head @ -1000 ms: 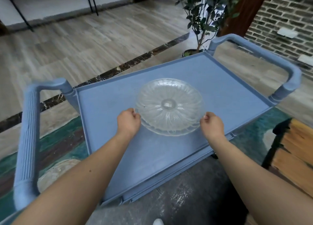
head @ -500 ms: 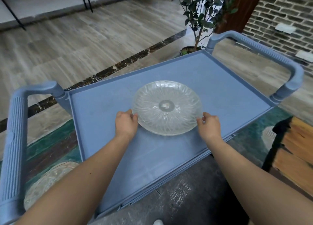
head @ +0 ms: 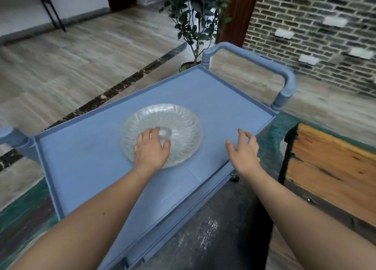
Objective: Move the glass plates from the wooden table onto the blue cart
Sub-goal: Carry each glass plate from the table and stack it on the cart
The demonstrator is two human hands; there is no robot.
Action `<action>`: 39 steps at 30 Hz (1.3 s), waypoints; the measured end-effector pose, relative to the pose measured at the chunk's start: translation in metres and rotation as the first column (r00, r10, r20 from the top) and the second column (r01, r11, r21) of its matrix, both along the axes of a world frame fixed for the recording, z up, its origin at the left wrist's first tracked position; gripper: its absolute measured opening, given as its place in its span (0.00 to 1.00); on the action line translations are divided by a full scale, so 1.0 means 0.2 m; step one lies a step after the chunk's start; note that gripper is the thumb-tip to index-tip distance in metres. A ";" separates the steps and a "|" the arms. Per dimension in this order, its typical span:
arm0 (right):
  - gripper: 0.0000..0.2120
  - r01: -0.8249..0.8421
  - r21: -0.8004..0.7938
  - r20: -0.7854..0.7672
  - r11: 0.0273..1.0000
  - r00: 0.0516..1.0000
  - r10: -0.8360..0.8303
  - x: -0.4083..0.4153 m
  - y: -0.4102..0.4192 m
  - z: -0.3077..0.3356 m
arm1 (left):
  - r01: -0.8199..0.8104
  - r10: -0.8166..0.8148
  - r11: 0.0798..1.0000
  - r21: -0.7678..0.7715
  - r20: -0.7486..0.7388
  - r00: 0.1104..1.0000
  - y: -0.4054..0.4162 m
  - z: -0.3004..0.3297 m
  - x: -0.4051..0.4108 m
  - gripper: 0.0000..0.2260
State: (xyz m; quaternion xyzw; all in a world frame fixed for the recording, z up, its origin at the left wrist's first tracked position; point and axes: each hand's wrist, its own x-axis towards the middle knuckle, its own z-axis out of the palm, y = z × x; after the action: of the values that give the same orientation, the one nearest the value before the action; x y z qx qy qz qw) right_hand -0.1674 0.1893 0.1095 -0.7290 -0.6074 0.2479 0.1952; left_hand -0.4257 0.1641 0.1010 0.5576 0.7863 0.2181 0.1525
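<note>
The glass plate (head: 162, 133) is lying flat on the blue cart (head: 219, 99); the left hand (head: 151, 148) is resting over it, grip loose, the right hand (head: 243, 150) hovering wide, holding nothing. Releasing well means lifting straight up, no dragging

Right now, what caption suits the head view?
Glass plate lies on the blue cart; left hand rests over it, right hand open beside it.

The round clear glass plate (head: 179, 127) has ribs radiating from its centre. The plastic cart (head: 223, 99) is plain pale blue. The wooden table (head: 329, 168) is orange-brown with dark grain streaks. The brick wall (head: 305, 36) is grey with pale mortar.
</note>
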 end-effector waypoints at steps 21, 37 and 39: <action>0.28 0.657 0.008 0.084 0.754 0.751 -0.655 1.70 -0.83 0.13 | 0.696 -0.697 0.717 -0.033 -0.021 0.717 0.11 0.08 1.80 0.27; 0.26 0.830 0.016 -0.056 0.558 0.558 -0.828 3.24 -1.50 0.07 | 0.850 -0.860 0.506 -0.150 -0.014 0.510 -0.41 0.03 3.50 0.28; 0.26 0.843 0.008 -0.070 0.538 0.537 -0.840 3.39 -1.57 0.07 | 0.853 -0.867 0.493 -0.168 -0.020 0.497 -0.48 0.02 3.70 0.27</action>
State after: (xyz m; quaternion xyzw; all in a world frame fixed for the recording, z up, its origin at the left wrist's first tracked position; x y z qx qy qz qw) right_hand 0.5114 -0.1239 0.1228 -0.9195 -0.1819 0.1321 0.3224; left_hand 0.3137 0.0678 0.1050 0.8738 0.4228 0.0302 0.2383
